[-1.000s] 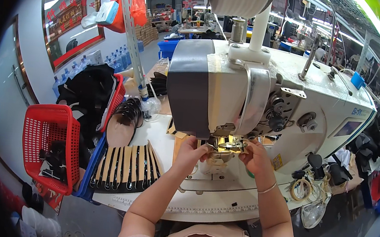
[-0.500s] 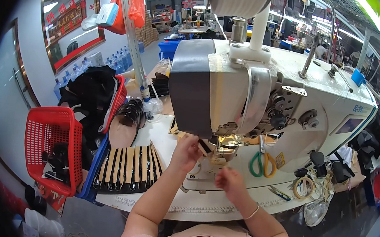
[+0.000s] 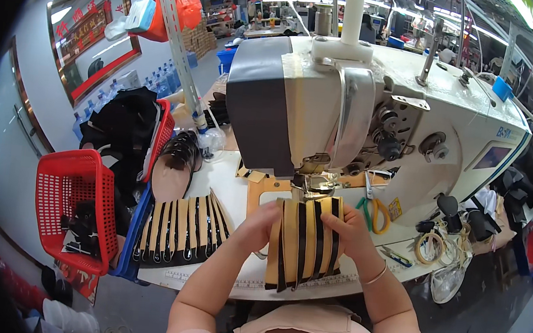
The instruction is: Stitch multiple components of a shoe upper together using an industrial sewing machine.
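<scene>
A row of tan and black strips (image 3: 302,247) hangs upright in front of the sewing machine (image 3: 406,116), just below its needle area. My right hand (image 3: 349,229) grips the row's right side, thumb over the front and the other fingers behind. At the left edge, my left hand (image 3: 259,227) is closed on the strips; its fingers are blurred and partly hidden. To the left on the white table lies a similar fan of tan strips with shiny black ends (image 3: 186,229). Behind it rests a stack of shoe-shaped pieces (image 3: 173,173), beige and glossy black.
Scissors with green and orange handles (image 3: 377,216) lie right of the needle area. Small thread snips (image 3: 397,256) and tape rolls (image 3: 429,247) are farther right. A red basket (image 3: 78,161) stands at the left. A ruler strip (image 3: 185,277) follows the table's front edge.
Earlier my hands were apart at the needle area, the left holding a small dark-and-tan end. Now both hold the row of strips nearer me. The view has shifted slightly.
</scene>
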